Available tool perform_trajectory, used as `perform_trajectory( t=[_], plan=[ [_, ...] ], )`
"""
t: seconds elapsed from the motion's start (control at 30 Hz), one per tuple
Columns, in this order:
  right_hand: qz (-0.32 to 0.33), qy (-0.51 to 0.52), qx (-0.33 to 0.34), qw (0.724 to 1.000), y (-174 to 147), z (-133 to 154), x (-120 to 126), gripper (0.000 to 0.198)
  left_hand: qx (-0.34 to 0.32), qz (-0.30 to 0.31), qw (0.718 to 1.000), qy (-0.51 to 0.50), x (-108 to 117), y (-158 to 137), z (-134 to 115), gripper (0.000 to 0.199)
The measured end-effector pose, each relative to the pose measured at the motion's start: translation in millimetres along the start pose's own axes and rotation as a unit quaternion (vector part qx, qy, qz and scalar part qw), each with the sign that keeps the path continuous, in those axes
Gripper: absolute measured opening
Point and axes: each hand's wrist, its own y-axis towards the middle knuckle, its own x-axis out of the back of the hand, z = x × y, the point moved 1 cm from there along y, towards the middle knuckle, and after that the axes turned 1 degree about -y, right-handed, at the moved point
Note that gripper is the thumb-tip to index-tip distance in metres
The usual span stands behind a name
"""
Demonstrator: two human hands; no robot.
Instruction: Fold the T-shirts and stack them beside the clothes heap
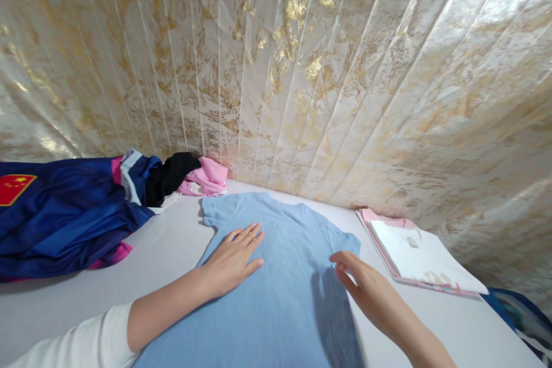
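A light blue T-shirt (280, 293) lies spread out on the white surface, its neckline toward the wall and its lower part running out of view at the bottom. My left hand (235, 256) rests flat on the chest of the shirt, fingers stretched out and thumb apart. Near the right sleeve, my right hand (356, 276) hovers with its fingers loosely bent and a gap by the thumb; nothing shows between them. It casts a dark shadow on the shirt's right side.
At the left lies a heap with a navy garment (60, 218), a black cloth (170, 175) and a pink cloth (207, 177). Folded white and pink shirts (422, 253) are stacked at the right. A blue-edged item (517, 310) sits beyond them. A gold-patterned wall covering (276, 69) borders the back.
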Motion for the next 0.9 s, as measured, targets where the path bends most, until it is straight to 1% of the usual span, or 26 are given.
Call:
perform_trajectory(
  t=[0.07, 0.1, 0.17, 0.27, 0.3, 0.33, 0.43, 0.5, 0.6, 0.67, 0.8, 0.9],
  plan=[
    [0.018, 0.0, 0.046, 0.999, 22.2, 8.3, -14.1, 0.036, -0.009, -0.007, 1.0, -0.01, -3.5, -0.4, -2.7, 0.057],
    [0.023, -0.015, 0.052, 0.998, 34.7, 7.2, -22.2, 0.039, -0.014, -0.009, 1.0, -0.013, -4.7, -0.2, -2.6, 0.057],
    [0.011, -0.067, 0.021, 0.997, 59.6, -4.1, -37.0, 0.044, -0.023, -0.008, 0.999, -0.021, -5.1, 1.0, 0.9, 0.057],
    [-0.017, -0.145, -0.064, 0.987, 88.5, -27.0, -49.0, 0.048, -0.018, -0.002, 0.999, -0.034, 0.1, 7.4, 10.8, 0.058],
    [-0.022, -0.157, -0.079, 0.984, 95.0, -31.8, -50.4, 0.049, -0.012, -0.003, 0.999, -0.035, 2.8, 11.7, 14.2, 0.058],
    [-0.025, -0.161, -0.078, 0.984, 100.1, -34.3, -51.2, 0.049, -0.004, -0.005, 0.999, -0.033, 5.4, 17.6, 17.0, 0.058],
    [-0.019, -0.141, -0.011, 0.99, 112.7, -31.2, -54.7, 0.049, 0.004, -0.01, 1.0, -0.019, 10.0, 43.9, 21.7, 0.059],
    [-0.007, -0.135, 0.011, 0.991, 122.9, -28.0, -59.0, 0.05, 0.0, -0.007, 1.0, -0.011, 8.4, 65.5, 23.0, 0.059],
    [-0.005, -0.164, -0.02, 0.986, 143.2, -33.0, -63.8, 0.056, 0.001, -0.013, 1.0, -0.005, 0.9, 94.0, 27.2, 0.059],
    [-0.008, -0.176, -0.028, 0.984, 156.8, -41.5, -63.5, 0.058, 0.0, -0.021, 1.0, -0.003, -3.8, 107.7, 32.6, 0.059],
    [0.001, -0.172, -0.01, 0.985, 174.3, -55.4, -57.1, 0.057, -0.013, -0.017, 1.0, 0.0, -3.6, 124.3, 44.0, 0.058],
    [0.001, -0.169, -0.016, 0.985, 169.4, -49.5, -51.8, 0.056, -0.02, -0.009, 1.0, 0.0, 5.2, 121.4, 44.1, 0.057]
  ],
)
